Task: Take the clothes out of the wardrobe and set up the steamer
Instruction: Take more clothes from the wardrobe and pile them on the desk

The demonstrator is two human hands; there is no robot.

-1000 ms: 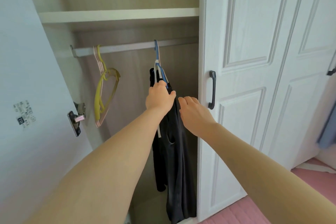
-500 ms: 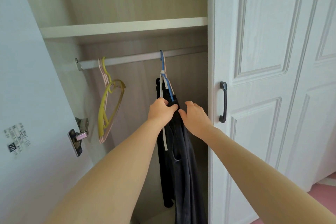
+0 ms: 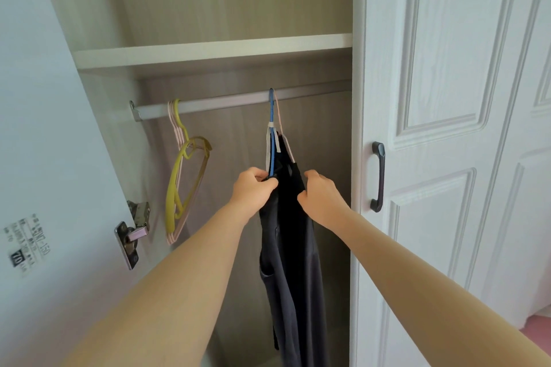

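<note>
Dark clothes (image 3: 293, 247) hang inside the open wardrobe from a blue hanger (image 3: 271, 140) and a pink hanger (image 3: 281, 128), both hooked on the metal rail (image 3: 226, 101). My left hand (image 3: 253, 186) is closed on the blue hanger's lower end and the top of the dark fabric. My right hand (image 3: 320, 194) grips the same clothes from the right side, just under the pink hanger. No steamer is in view.
Empty yellow and pink hangers (image 3: 186, 176) dangle at the rail's left end. A shelf (image 3: 208, 52) runs above the rail. The open left door (image 3: 38, 158) carries a hinge (image 3: 132, 232); the closed right door (image 3: 447, 158) has a dark handle (image 3: 378, 176).
My view has tilted upward and moved closer to the wardrobe. My right hand has gone from touching the clothes to gripping them. The left hand stays on the hanger.
</note>
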